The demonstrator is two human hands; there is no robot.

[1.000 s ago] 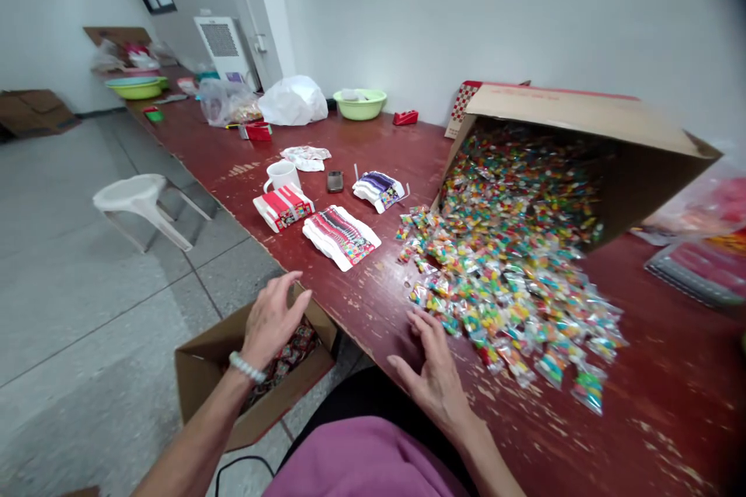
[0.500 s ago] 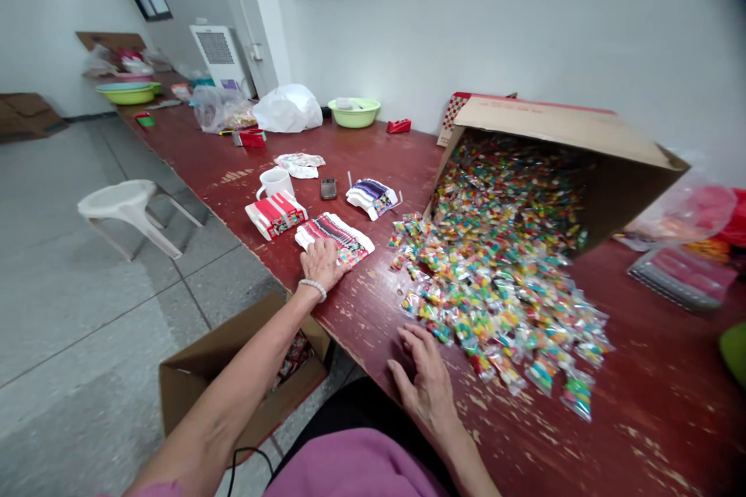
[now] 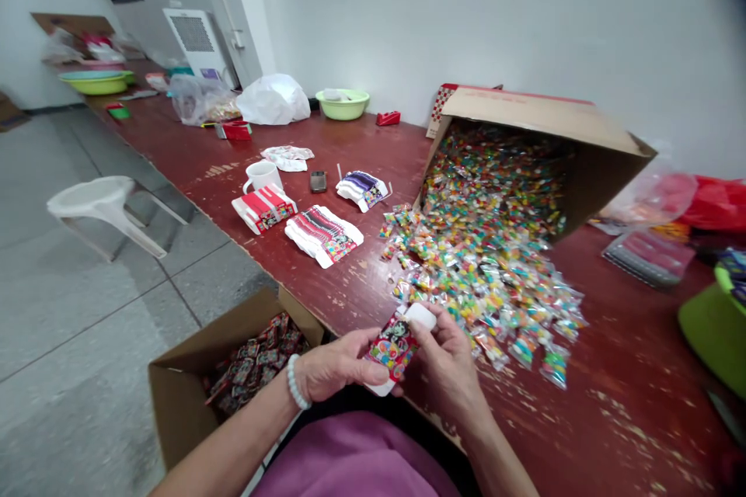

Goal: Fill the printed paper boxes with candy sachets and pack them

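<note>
Between my two hands is a small red printed carton [image 3: 394, 347] with white end flaps. My left hand [image 3: 343, 365] grips its lower left part, thumb across the front. At the upper end, my right hand [image 3: 446, 349] pinches the carton by its white flap. Just beyond lies a spread of small clear candy packets [image 3: 489, 287], spilling from a tipped cardboard box [image 3: 524, 105]. Further left on the table is a fanned stack of flat red and white cartons [image 3: 323, 235], with a second red stack [image 3: 264, 206] and a purple one [image 3: 361, 189] nearby.
A floor-standing cardboard box [image 3: 203, 357] by the table edge holds several dark red packs. On the red table [image 3: 402, 147] stand a white mug [image 3: 262, 175], a small dark device [image 3: 318, 181] and a pale green basin [image 3: 343, 105]. A white stool [image 3: 105, 198] is left; a green container [image 3: 714, 326] is right.
My left hand has left the fanned carton stack and come back toward my body with one carton. My right hand has risen from the table edge and now grips that carton too.
</note>
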